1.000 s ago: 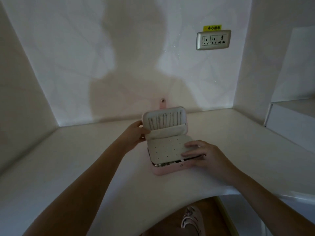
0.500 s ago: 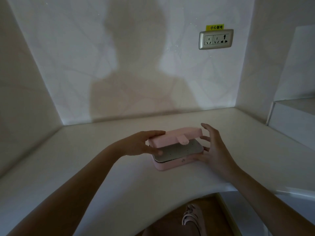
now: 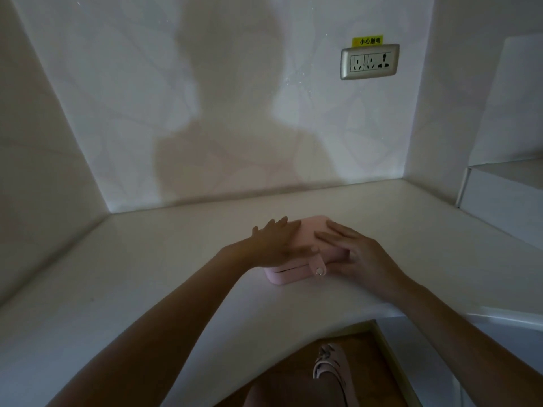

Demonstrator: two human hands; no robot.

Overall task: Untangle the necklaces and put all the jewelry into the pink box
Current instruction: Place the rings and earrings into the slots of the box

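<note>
The pink box (image 3: pixel 308 230) lies on the white counter (image 3: pixel 147 274) with its lid down. Its strap with a metal snap (image 3: pixel 319 271) hangs over the front side. My left hand (image 3: pixel 276 245) lies flat on the lid's left part, fingers straight and thumb reaching toward the strap. My right hand (image 3: pixel 361 257) rests on the lid's right part with straight fingers, its thumb against the box's front right side. No necklaces or other jewelry are visible; the box's inside is hidden.
White walls close in the counter on the left, back and right. A wall socket (image 3: pixel 369 62) with a yellow sticker sits high on the back wall. A raised white ledge (image 3: pixel 505 195) stands at the right. The counter's curved front edge has a foot (image 3: pixel 332 365) below it.
The lid stood open one second ago, showing necklaces hung inside. My hands have swung it down, and it now lies closed under both palms.
</note>
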